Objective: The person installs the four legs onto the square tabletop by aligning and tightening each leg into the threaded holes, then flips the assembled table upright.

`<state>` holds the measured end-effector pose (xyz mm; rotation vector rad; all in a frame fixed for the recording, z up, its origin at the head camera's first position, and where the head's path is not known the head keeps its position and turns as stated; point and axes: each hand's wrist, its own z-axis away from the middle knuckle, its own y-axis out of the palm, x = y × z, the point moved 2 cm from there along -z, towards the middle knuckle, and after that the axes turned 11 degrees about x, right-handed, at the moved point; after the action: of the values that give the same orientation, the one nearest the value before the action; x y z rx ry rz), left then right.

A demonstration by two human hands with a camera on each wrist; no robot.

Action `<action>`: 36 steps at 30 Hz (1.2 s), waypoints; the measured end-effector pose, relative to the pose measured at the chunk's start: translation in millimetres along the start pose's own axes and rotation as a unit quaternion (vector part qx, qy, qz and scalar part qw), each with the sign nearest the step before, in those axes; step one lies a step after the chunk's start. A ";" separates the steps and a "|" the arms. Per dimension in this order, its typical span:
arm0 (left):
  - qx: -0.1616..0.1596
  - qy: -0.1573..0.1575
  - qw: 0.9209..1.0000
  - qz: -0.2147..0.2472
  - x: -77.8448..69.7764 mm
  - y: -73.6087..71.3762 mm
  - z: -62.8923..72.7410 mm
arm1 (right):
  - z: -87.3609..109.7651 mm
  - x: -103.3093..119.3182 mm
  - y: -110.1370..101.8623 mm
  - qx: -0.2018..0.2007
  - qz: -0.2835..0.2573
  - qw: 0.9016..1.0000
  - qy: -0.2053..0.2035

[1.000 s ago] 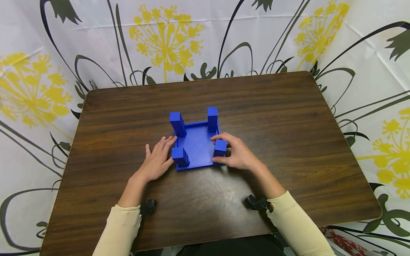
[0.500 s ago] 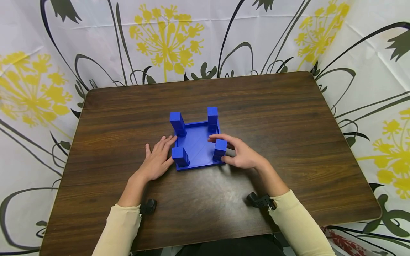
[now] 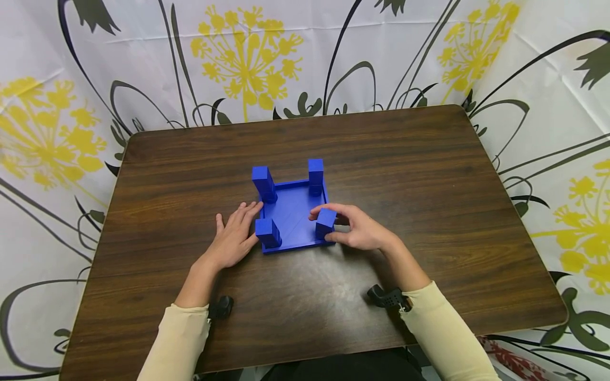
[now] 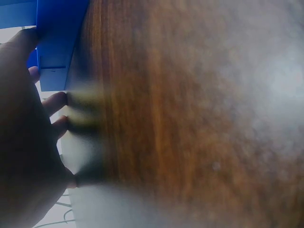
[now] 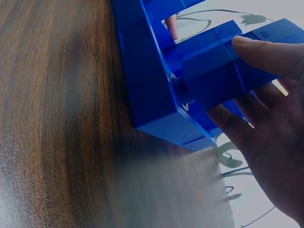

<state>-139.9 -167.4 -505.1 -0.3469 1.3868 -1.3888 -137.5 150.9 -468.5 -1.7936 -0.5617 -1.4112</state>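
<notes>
A blue square tray-like base (image 3: 296, 214) lies on the table with a square blue post at each corner. My right hand (image 3: 364, 230) holds the near-right post (image 3: 326, 224) between thumb and fingers. In the right wrist view this post (image 5: 213, 76) leans slightly, and a short round screw stub (image 5: 181, 90) shows between it and the base's corner. My left hand (image 3: 233, 236) lies flat-fingered along the base's left side, its fingertips touching it beside the near-left post (image 3: 268, 233). The left wrist view shows the left hand (image 4: 28, 128) dark against the blue edge.
Two more posts stand upright at the base's far-left (image 3: 264, 184) and far-right (image 3: 315, 175) corners. The brown wooden table (image 3: 405, 159) surrounds the base. A flower-printed white curtain (image 3: 157, 58) hangs behind and to both sides.
My right fingers and thumb loosened around the near-right post, shifted, and now hold it again. The post has turned slightly. My left hand and the base have stayed put.
</notes>
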 end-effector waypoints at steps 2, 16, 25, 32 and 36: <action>0.001 0.000 1.000 0.001 0.1 0.2 0.1 | -0.3 -0.3 0.1 -0.007 0.010 1.000 0.011; 0.002 -0.002 1.000 -0.002 -0.2 -0.5 0.8 | -4.0 -1.0 2.2 -0.059 0.007 0.997 0.059; 0.004 0.000 1.000 0.000 -1.5 -2.0 0.7 | -6.2 -1.6 3.9 -0.098 0.072 0.991 0.060; 0.001 -0.001 1.000 -0.001 -3.0 -2.4 0.7 | -8.3 -3.2 6.7 -0.136 0.113 0.982 0.060; 0.002 -0.002 1.000 0.000 -2.7 -2.0 0.9 | -9.6 -3.3 8.5 -0.149 0.129 0.979 0.059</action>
<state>-139.2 -166.3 -502.0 -0.3465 1.3810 -1.3889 -138.1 138.6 -473.3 -1.9168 -0.0523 -1.4634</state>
